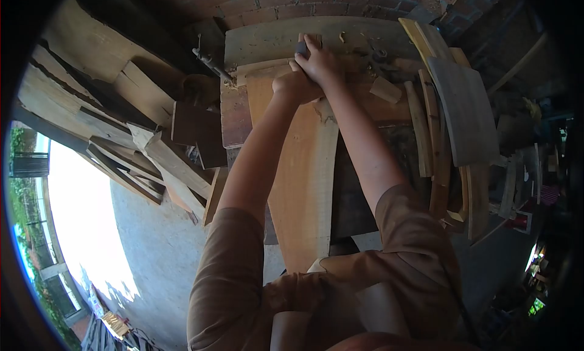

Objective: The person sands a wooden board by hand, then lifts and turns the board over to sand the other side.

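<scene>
The plank [304,168] lies lengthwise on the workbench [274,41], running from the near edge by the person's chest to the far end, pale and broad, its near end overhanging the bench. Both arms stretch out over it to its far end. The right hand [320,62] is furthest out, fingers curled tight around a small dark block [302,47] that sits at the plank's far end. The left hand [294,86] is bunched just near of it, touching the right wrist and resting on the plank; whether it grips anything cannot be made out.

Just right of the hands lies a short wood offcut [386,89]. Further right, several curved slats [420,126] lie side by side along the bench, with a wide grey board [465,114] over them. To the left of the hands a metal rod [210,62] juts out at the bench's far left corner. Left of the bench, rough boards [152,156] are stacked in a loose heap above the concrete floor [158,241]. A brick wall [274,1] stands behind the bench
</scene>
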A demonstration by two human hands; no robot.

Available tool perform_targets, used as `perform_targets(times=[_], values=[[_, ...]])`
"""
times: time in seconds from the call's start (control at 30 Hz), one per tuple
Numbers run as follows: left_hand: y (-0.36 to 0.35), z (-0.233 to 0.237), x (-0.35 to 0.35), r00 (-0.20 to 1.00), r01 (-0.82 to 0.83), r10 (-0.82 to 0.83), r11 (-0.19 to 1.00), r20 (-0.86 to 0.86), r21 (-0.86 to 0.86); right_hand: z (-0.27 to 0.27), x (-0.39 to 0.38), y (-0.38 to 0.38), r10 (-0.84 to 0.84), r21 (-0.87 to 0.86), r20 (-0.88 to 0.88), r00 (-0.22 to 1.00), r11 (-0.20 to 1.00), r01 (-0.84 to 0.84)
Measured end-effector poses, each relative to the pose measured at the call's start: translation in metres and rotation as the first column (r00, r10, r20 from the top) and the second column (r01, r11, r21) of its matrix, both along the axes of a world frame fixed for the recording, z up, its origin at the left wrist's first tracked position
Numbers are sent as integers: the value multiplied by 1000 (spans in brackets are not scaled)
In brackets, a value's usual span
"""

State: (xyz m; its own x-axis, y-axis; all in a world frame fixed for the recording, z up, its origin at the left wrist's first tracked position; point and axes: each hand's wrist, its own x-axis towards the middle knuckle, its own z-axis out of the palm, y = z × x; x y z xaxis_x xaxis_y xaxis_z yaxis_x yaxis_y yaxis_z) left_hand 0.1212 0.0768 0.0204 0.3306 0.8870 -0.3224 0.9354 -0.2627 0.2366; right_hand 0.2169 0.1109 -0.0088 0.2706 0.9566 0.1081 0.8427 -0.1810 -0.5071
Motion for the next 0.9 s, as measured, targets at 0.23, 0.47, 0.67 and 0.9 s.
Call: perform_targets(times=[0.23, 0.47, 0.67, 0.9], values=[[-249, 7, -74, 983, -168, 179, 965, 38, -199, -7, -76, -246, 173, -116, 14, 985, 978, -171], [-426, -4, -123, 990, -140, 136, 905, -39, -402, -9, -117, -436, 264, -83, -19, 964, 961, -264], [-366, 1, -107, 993, -107, 117, 938, 10, -329, -2, -108, -371, 202, -262, 18, 979, 946, -190], [-150, 9, -67, 995, -88, 98, 970, 32, -227, -10, -65, -150, 143, -37, -63, 988, 989, -146]])
